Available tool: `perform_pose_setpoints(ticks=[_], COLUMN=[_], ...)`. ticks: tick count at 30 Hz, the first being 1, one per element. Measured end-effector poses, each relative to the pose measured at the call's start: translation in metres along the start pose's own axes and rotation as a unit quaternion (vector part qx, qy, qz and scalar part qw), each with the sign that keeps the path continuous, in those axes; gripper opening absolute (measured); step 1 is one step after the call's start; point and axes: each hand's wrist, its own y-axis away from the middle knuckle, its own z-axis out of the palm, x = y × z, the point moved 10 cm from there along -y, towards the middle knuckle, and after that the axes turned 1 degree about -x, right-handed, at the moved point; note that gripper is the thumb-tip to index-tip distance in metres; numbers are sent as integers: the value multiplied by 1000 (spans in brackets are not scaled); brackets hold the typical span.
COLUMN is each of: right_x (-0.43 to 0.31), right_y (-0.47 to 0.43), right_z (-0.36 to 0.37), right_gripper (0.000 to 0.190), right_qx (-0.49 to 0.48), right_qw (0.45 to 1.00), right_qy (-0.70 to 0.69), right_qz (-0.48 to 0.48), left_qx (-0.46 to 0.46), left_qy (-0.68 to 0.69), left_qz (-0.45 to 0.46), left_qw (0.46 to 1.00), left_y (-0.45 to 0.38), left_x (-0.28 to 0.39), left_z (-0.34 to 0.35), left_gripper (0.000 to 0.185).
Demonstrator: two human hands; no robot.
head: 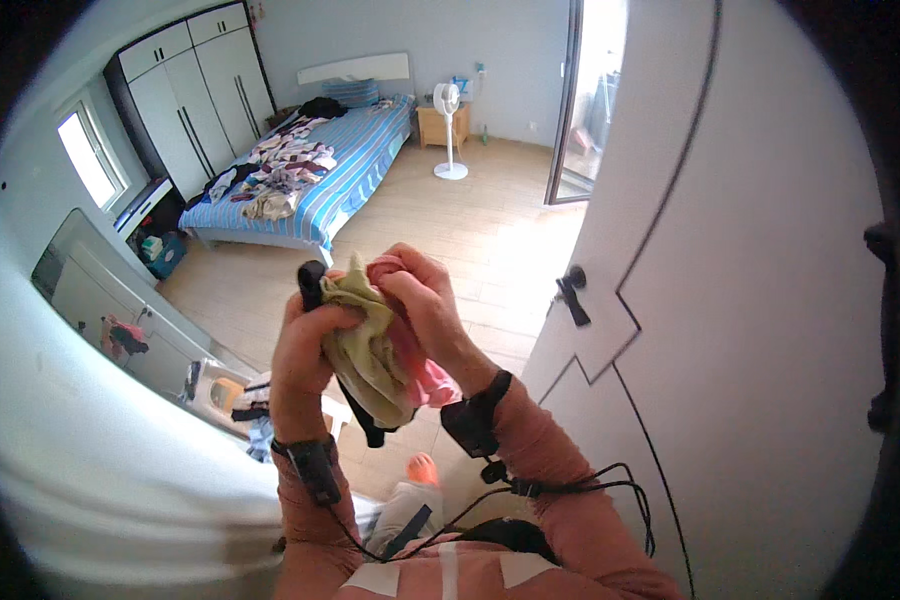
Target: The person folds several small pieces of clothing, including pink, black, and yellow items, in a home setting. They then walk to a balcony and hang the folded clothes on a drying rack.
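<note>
Both hands are raised in front of me, close together, with a bunch of small fabric pieces between them. My left hand (304, 352) grips a pale yellow-green cloth (371, 360), its thumb pressed over the front. A pink cloth (436, 386) hangs behind it, and my right hand (424, 296) pinches a bunched pink part near the top. Dark fabric (371, 431) shows below the bundle, and another black piece (311, 281) pokes up beside the left fingers. How the pieces are joined or layered is hidden.
A white door (720, 300) with a black handle (574, 292) stands close on my right. Ahead are a bed (367, 172) strewn with clothes (292, 157), a white pedestal fan (450, 135) and a wooden nightstand (431, 127). A mirror (112, 300) leans at left. Cables loop from my wrist devices.
</note>
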Motion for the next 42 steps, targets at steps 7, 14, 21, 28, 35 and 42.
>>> perform_pose_setpoints(ticks=[7,14,21,28,35,42], right_x=[53,90,94,49,13,-52], right_y=[-220,-392,-495,-559,-623,-637], right_z=[-41,-136,-370,-605,-809,-956], right_gripper=[10,13,17,20,20,24], right_qx=[2,27,104,186,305,474], right_qw=[996,997,982,964,929,845], right_qy=[21,30,158,191,211,224], right_qz=[-85,-65,-8,-22,-16,-103], left_qx=[0,-8,4,-101,-269,-414], left_qy=[24,3,-40,-86,-88,-56], left_qz=[32,-11,-25,-77,-143,-233], left_qw=[999,1000,999,988,948,878], left_y=[-211,-418,-619,-822,-1011,-1155], left_x=[10,4,-54,-120,-236,-378], left_z=[-69,-107,-102,5,162,297], left_gripper=[39,37,36,27,23,18])
